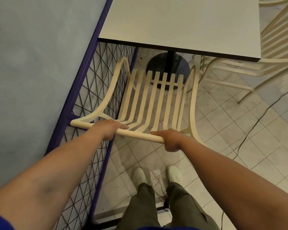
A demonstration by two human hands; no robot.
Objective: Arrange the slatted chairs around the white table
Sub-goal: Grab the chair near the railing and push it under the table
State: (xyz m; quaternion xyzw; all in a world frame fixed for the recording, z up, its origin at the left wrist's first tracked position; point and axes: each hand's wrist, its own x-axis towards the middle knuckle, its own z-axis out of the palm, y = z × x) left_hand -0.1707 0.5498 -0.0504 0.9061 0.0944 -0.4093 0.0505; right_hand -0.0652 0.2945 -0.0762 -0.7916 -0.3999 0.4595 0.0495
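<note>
A cream slatted chair stands in front of me, its seat front close to the near edge of the white table. My left hand grips the left part of the chair's top rail, fingers curled round it. My right hand grips the right end of the same rail. A second slatted chair stands at the table's right side, partly under the tabletop.
A purple-framed wire mesh fence with a blue wall behind runs along the left, touching the chair's left armrest. The table's black pedestal base sits ahead of the seat. A black cable trails over the tiled floor at right. My feet stand below.
</note>
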